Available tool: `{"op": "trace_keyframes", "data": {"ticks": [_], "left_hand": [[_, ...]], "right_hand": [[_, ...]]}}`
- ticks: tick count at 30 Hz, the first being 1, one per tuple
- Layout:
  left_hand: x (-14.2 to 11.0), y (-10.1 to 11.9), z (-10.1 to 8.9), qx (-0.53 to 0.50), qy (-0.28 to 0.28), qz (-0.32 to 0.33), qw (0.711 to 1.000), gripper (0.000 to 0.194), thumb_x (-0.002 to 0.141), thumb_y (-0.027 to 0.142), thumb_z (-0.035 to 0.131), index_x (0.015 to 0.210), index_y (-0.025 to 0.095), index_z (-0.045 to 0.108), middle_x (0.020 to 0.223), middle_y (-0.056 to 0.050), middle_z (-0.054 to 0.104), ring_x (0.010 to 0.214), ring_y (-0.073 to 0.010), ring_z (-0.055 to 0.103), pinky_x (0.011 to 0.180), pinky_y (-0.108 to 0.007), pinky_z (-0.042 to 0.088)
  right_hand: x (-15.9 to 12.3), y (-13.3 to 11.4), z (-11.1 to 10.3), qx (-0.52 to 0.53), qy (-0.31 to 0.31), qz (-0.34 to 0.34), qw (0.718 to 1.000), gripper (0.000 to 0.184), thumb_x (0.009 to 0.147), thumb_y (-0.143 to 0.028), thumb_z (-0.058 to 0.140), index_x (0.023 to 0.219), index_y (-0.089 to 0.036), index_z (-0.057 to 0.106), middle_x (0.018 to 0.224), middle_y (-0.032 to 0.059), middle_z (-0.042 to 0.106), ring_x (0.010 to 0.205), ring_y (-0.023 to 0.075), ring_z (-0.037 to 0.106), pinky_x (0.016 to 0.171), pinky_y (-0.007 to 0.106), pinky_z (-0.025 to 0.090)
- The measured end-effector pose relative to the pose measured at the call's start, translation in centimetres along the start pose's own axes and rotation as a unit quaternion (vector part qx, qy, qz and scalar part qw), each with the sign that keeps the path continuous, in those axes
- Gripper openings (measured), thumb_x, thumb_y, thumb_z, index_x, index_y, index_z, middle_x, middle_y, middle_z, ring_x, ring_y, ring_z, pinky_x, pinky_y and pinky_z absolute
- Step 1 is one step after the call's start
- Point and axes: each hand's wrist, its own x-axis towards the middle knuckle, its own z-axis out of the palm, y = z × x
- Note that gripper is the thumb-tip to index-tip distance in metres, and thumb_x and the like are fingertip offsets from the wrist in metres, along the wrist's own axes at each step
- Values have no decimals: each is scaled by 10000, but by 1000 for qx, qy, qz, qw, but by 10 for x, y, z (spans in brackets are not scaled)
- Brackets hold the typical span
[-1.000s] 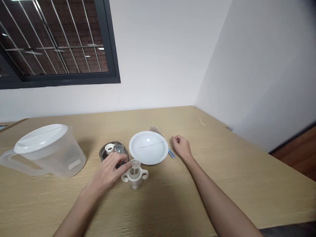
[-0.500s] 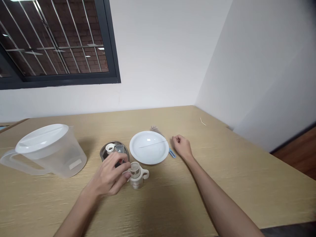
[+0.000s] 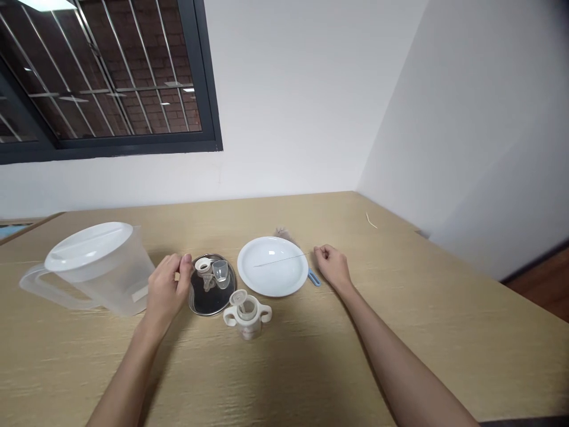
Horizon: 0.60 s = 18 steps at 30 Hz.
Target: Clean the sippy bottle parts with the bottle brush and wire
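**Two bare hands at a wooden counter, one holding a thin rod over a white plate.**

A pale wooden counter [image 3: 311,367] fills the lower part of the frame, against white walls, with a dark-framed, barred window [image 3: 212,89] at upper left.

Right of centre, the right hand [image 3: 332,267] rests just beside the plate. Its fingers are closed on the end of a thin rod [image 3: 280,260], which reaches leftward across the round white plate [image 3: 272,281] in the middle of the frame. A blue handle [image 3: 314,277] lies between plate and hand, and a fuzzy grey-brown tuft [image 3: 283,233] shows past the plate's far edge.

Left of centre, the left hand [image 3: 166,284] is between a jug and a tray, its fingers curled shut and the thumb upward. Whether anything is inside them cannot be told.

The round metal tray [image 3: 208,303] carries a white ring [image 3: 203,265], some clear piece beside it and a small clear cup [image 3: 220,274]. Nearer the viewer, below the plate, stands a white two-handled cup [image 3: 249,326], open, with a clear round disc [image 3: 239,297] tilted at its left rim.

At far left stands the large translucent jug [image 3: 111,287], lidded in white, its handle pointing left. A short pale strand [image 3: 371,221] lies toward the counter's far right corner.
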Motion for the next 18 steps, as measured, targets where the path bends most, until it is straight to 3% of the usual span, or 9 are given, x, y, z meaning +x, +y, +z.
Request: {"op": "trace_keyframes", "data": {"ticks": [4, 9, 14, 18], "left_hand": [[1, -8, 8, 48, -107, -64, 991, 255, 961, 355, 431, 1105, 223, 595, 924, -39, 705, 810, -201, 634, 726, -304, 444], [-1, -15, 17, 155, -253, -114, 948, 300, 906, 480, 480, 1055, 256, 615, 912, -25, 752, 856, -271, 669, 672, -334, 406], [-5, -15, 28, 183, -310, -117, 926, 327, 895, 502, 469, 1042, 252, 621, 950, -38, 767, 904, -300, 684, 706, -353, 397], [-6, -13, 32, 191, -308, -126, 923, 342, 891, 521, 465, 1013, 250, 633, 921, -47, 765, 907, -298, 681, 714, -349, 392]], "right_hand": [[0, 0, 0, -2, -1, 1, 1000, 373, 863, -468, 438, 607, -205, 500, 539, -18, 496, 544, 137, 445, 558, 258, 275], [1, 0, 0, -5, -3, 6, 1000, 365, 860, -462, 444, 614, -204, 518, 542, -16, 504, 546, 139, 453, 559, 258, 273], [1, 2, 1, -7, -5, 5, 1000, 368, 859, -469, 441, 618, -204, 524, 550, -10, 510, 554, 144, 458, 561, 261, 276], [1, 2, 1, -5, -6, 2, 1000, 374, 859, -480, 437, 620, -205, 521, 550, -7, 514, 550, 145, 461, 558, 261, 281]]}}
